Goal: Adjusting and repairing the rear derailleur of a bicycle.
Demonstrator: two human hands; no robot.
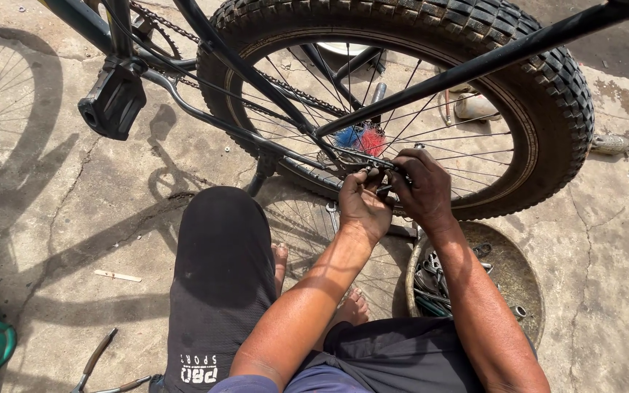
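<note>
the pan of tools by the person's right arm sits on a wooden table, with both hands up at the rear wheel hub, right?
Not quite. The head view shows the round pan of tools sitting on the bare concrete ground, not a wooden table. The rest holds: it lies by the right arm, and the left hand and right hand are both at the rear wheel hub.

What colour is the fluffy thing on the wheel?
The fluffy brush is blue and red, seen in the head view.

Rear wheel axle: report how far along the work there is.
Already in place: the rear wheel sits in the frame with the chain on. In hand: the left hand and right hand both pinch small hardware at the axle. Whether it is tight cannot be told. Left: loose tools and parts lie in the round tray, pliers on the concrete.
</note>
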